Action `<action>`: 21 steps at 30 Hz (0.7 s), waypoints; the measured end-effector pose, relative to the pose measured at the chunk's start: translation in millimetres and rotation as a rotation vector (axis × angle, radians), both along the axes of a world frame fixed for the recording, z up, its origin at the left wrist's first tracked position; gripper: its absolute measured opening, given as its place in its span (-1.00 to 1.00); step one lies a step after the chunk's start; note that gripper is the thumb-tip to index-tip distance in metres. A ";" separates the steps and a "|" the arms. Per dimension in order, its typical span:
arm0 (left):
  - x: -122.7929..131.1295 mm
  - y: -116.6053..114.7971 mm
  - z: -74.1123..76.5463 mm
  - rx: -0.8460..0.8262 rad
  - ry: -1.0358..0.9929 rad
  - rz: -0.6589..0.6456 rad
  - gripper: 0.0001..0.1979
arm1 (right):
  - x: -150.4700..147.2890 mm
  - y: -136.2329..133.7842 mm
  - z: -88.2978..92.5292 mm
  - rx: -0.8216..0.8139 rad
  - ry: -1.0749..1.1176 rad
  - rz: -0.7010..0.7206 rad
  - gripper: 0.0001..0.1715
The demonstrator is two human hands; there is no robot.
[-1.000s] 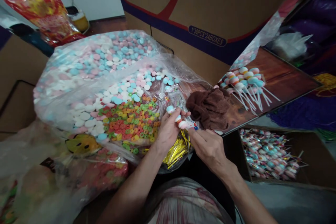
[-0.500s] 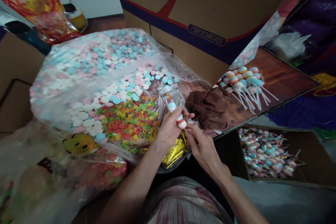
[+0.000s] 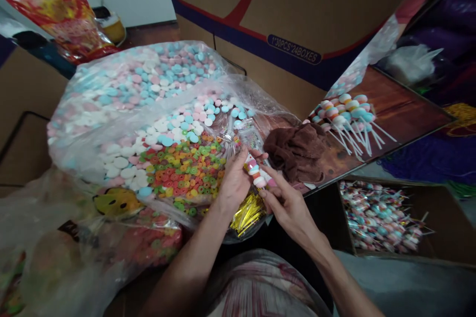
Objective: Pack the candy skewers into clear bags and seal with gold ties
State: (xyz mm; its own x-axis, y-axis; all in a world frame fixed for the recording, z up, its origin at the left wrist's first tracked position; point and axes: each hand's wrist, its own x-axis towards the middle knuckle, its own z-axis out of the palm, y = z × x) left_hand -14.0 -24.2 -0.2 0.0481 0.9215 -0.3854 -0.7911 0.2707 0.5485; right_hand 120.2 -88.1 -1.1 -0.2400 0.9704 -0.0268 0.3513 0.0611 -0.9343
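Note:
Between my two hands is a candy skewer (image 3: 256, 174), a short stack of white, blue, orange and pink rounds inside what looks like a clear wrapper. My left hand (image 3: 237, 178) has its fingers wrapped round the upper part. At the lower end, my right hand (image 3: 288, 200) grips the skewer with thumb and forefinger; its stick is mostly hidden there. Gold twist ties (image 3: 248, 214) lie in a heap just below both hands. Small clear printed bags (image 3: 250, 133) lie beyond my left hand.
A large clear bag (image 3: 89, 79) of pastel candy spills beside ring-shaped gummies (image 3: 186, 166) on the left. A brown cloth (image 3: 295, 151) and stacked candy skewers (image 3: 347, 111) occupy the table's right. An open carton (image 3: 442, 223) of wrapped skewers stands lower right; a big cardboard box (image 3: 238, 5) rises behind.
The candy skewer has slid down into the clear wrapper, its top now behind my left fingers. My right hand has moved up slightly, its forefinger now alongside the rounds.

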 end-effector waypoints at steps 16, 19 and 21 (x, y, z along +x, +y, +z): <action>7.8 -4.5 2.1 -0.021 0.102 -0.065 -0.65 | -3.2 2.2 1.6 0.243 -0.382 0.072 -0.48; 10.9 -5.5 1.1 -0.024 0.068 -0.114 -0.67 | -7.5 1.3 -3.0 0.293 -0.352 0.015 -0.50; 11.5 -5.7 0.8 -0.010 0.038 -0.118 -0.69 | -10.6 1.0 -5.9 0.296 -0.263 -0.086 -0.54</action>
